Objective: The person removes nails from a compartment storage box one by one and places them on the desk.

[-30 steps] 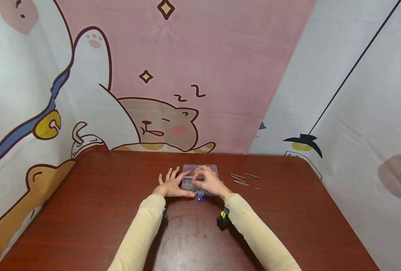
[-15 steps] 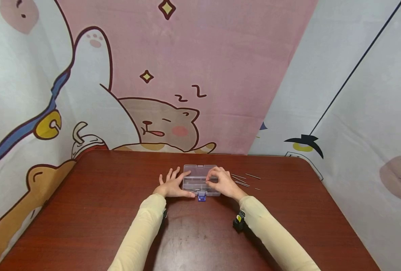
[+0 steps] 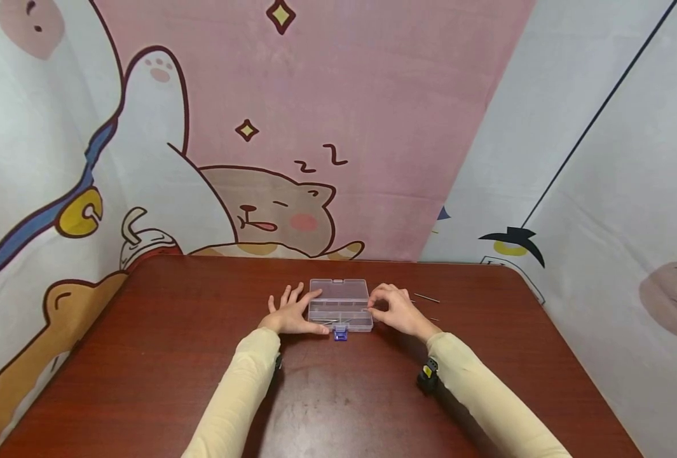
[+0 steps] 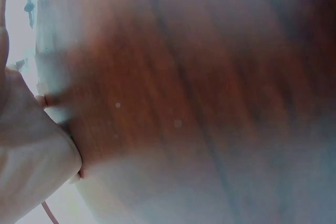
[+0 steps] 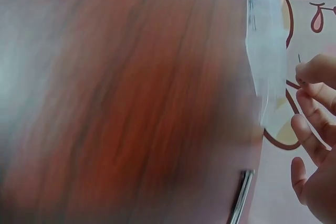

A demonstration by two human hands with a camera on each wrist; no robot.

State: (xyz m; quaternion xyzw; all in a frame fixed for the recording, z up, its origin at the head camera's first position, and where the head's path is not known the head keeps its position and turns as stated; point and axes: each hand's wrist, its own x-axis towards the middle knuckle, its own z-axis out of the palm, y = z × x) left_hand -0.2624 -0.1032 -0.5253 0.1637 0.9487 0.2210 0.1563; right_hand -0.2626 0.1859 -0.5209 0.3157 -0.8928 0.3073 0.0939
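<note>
A clear plastic compartment box [image 3: 338,291] lies with its lid raised at the back, its blue latch [image 3: 341,335] at the front. Thin metal rods [image 3: 325,320] lie in its front compartments. My left hand [image 3: 291,318] rests at the box's left side, fingers spread, thumb by the front edge and index finger by the lid; the left wrist view shows only part of this hand [image 4: 31,150]. At the box's right edge, my right hand [image 3: 400,312] pinches a thin rod [image 5: 299,57] between thumb and index finger, its other fingers loosely bent in the right wrist view.
On the table right of the box lie a metal rod [image 3: 427,298] and a smaller thin piece [image 3: 434,319]. Several rods [image 5: 242,196] also show in the right wrist view. A patterned cloth [image 3: 384,127] hangs behind the table [image 3: 338,407].
My right hand has moved right, from over the middle of the box to its right edge, and now covers some of the loose rods. The left hand has stayed in place.
</note>
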